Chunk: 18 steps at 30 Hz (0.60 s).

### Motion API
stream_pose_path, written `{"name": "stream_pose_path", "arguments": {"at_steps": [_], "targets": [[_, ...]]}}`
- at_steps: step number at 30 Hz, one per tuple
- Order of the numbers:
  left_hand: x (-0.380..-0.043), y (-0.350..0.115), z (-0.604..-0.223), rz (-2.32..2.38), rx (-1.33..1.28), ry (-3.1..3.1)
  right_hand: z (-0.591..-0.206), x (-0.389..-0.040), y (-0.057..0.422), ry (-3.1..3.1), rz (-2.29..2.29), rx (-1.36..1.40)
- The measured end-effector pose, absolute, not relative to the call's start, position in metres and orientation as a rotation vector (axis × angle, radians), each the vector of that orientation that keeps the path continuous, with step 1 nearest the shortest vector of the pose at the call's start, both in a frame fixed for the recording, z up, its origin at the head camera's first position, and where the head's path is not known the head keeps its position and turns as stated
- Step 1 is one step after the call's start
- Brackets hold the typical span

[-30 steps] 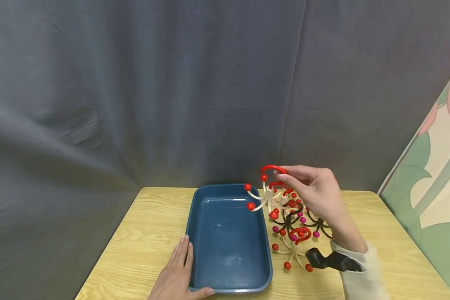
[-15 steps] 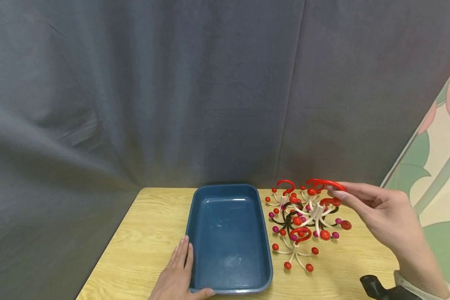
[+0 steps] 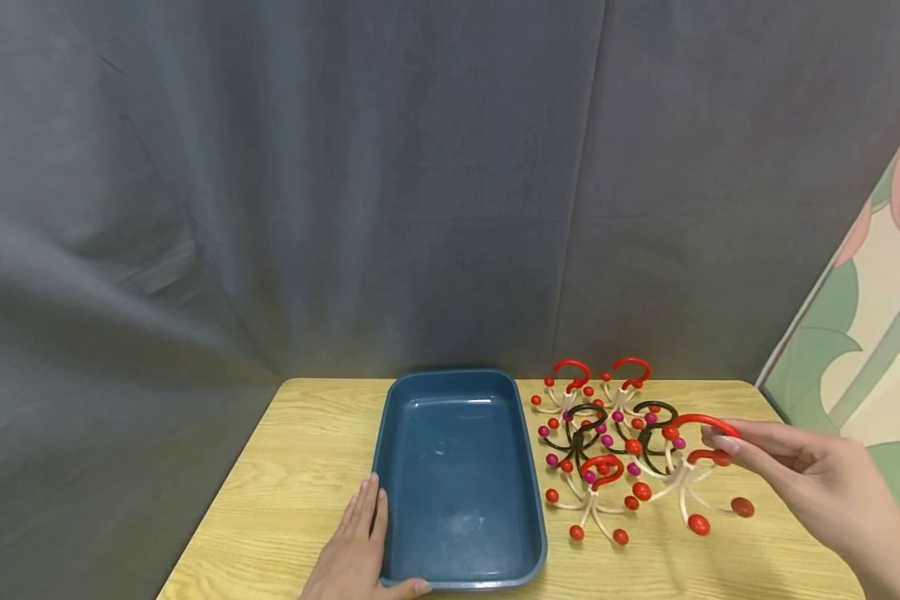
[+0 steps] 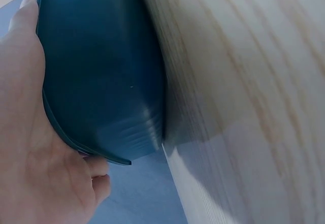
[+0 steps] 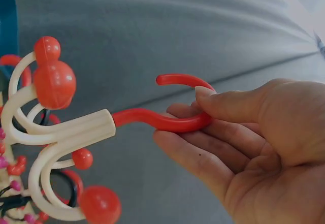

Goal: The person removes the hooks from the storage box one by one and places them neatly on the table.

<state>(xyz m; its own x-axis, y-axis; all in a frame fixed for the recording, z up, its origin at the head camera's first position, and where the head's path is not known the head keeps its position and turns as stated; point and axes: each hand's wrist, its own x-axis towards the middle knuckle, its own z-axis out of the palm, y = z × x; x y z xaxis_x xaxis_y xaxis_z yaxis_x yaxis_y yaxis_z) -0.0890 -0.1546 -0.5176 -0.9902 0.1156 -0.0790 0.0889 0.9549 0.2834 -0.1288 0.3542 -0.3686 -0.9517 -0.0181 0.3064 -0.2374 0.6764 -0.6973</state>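
Note:
My right hand [image 3: 810, 479] pinches the red crook of a white multi-arm hanging hook [image 3: 682, 479] between thumb and fingers. Its white arms, tipped with red balls, hang above the right of the table. In the right wrist view the red crook [image 5: 177, 124] lies across the fingers of the right hand [image 5: 238, 137], the thumb on top. My left hand [image 3: 356, 542] rests against the near left corner of a blue tray [image 3: 542, 500], fingers straight along its side, thumb on the front rim. In the left wrist view the left hand [image 4: 40, 127] touches the tray's rim.
Between tray and right hand stand several multi-arm hooks: white ones with red crooks, such as the front hook [image 3: 592, 497], and black ones with pink balls, such as the black hook [image 3: 579, 437]. A grey curtain [image 3: 420, 183] hangs behind the wooden table [image 3: 270, 492].
My right hand has carried the white and red hook from beside the tray's far right edge rightward and nearer, then lower. The left hand and tray have stayed in place.

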Motion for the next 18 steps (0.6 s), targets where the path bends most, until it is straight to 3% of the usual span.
{"name": "stream_pose_path", "arguments": {"at_steps": [18], "targets": [[-0.089, -0.155, -0.52, 0.432, 0.173, 3.022, -0.44, -0.147, 0.371, -2.727, 1.259, 0.188]]}}
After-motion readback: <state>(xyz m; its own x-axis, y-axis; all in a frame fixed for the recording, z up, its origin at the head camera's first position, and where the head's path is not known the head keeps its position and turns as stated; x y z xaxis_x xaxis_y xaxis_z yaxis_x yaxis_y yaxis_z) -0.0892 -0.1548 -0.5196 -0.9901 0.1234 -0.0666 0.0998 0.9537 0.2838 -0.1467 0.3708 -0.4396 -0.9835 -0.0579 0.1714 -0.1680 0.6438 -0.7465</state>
